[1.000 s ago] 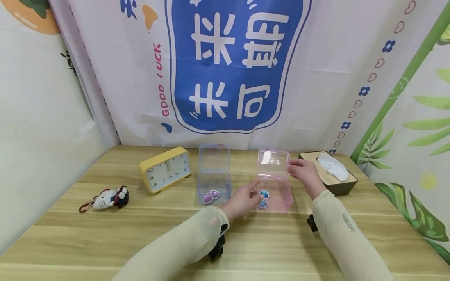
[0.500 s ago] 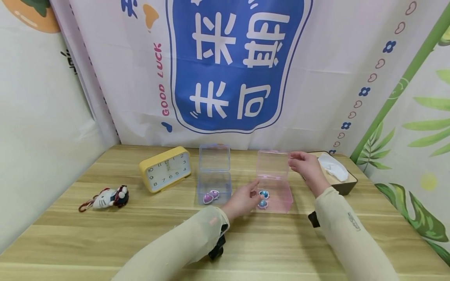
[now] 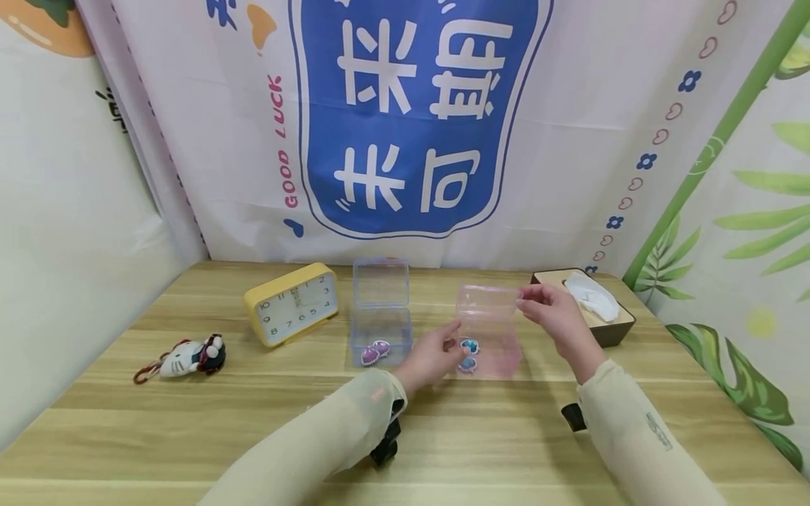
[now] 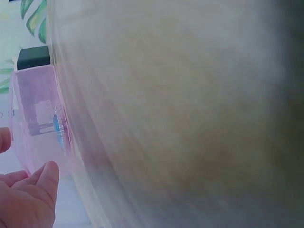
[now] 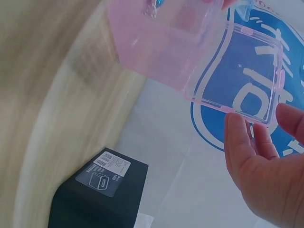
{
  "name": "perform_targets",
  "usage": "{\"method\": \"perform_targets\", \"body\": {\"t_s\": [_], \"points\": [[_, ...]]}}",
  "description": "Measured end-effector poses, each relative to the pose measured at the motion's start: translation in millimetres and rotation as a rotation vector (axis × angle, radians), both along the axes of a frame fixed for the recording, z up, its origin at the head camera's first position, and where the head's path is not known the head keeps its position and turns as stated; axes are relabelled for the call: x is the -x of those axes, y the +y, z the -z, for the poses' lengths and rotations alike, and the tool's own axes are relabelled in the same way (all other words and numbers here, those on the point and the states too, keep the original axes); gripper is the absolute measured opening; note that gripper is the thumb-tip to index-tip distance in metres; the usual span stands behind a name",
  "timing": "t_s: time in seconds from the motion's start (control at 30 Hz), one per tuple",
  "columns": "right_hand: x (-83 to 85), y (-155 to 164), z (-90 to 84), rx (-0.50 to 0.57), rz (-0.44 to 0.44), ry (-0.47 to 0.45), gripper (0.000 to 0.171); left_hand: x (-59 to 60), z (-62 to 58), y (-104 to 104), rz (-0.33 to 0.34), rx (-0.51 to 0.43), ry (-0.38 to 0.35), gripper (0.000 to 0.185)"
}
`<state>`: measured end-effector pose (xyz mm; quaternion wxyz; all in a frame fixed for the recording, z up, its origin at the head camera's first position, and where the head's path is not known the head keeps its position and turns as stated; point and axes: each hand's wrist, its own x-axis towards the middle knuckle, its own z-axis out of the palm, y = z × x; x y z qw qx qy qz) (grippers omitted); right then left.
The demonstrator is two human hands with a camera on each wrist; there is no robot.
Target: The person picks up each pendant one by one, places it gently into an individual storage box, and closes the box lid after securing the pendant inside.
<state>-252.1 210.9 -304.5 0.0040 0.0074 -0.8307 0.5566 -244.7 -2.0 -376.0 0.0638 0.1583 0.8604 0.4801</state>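
A pink see-through box (image 3: 500,355) sits on the wooden table (image 3: 190,429) with two blue charms (image 3: 468,353) inside. My left hand (image 3: 457,346) grips the box's left front edge, thumb over the rim; the left wrist view shows the left hand (image 4: 26,154) against the pink box (image 4: 38,104), with a blue charm (image 4: 57,126) behind the wall. My right hand (image 3: 528,301) pinches the right edge of the hinged lid (image 3: 486,302), which leans forward over the box. In the right wrist view the right hand (image 5: 263,118) is at a corner of the lid (image 5: 242,71).
A clear bluish box (image 3: 382,330) with its lid up holds purple charms (image 3: 373,351) left of the pink one. A yellow clock (image 3: 292,303) and a plush keychain (image 3: 186,357) lie farther left. A dark tissue box (image 3: 604,327) stands close behind my right hand.
My right hand has tipped the pink lid from upright forward and down over the box. My left hand has stayed at the box's left front edge.
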Motion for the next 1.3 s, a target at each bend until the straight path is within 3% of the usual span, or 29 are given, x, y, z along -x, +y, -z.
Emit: {"method": "perform_targets", "body": {"t_s": [0.17,0.3,0.43,0.6,0.7,1.0,1.3], "points": [[-9.5,-2.1,5.7,0.002,-0.012,-0.007,0.045,1.9,2.3,-0.8,-0.029,-0.087,-0.039,0.062],[-15.5,-3.5,14.7,0.036,0.016,0.005,0.044,1.5,2.5,0.6,-0.036,-0.216,-0.060,0.064],[-19.3,-7.4,25.2,0.113,0.070,0.013,0.038,1.8,2.7,1.4,-0.035,-0.327,-0.064,0.067],[-21.0,-12.2,33.9,0.203,0.123,0.007,0.024,1.6,4.2,2.1,-0.018,-0.391,-0.042,0.066],[-21.2,-13.5,35.5,0.217,0.120,-0.016,0.023,0.8,4.1,2.2,-0.011,-0.387,-0.024,0.059],[-22.7,-11.9,39.2,0.224,-0.008,-0.140,0.045,-0.5,3.0,1.4,-0.028,-0.342,-0.027,0.047],[-21.5,-9.0,44.6,0.204,-0.037,-0.156,0.049,-1.3,4.6,3.9,-0.061,-0.326,-0.023,0.037]]}}
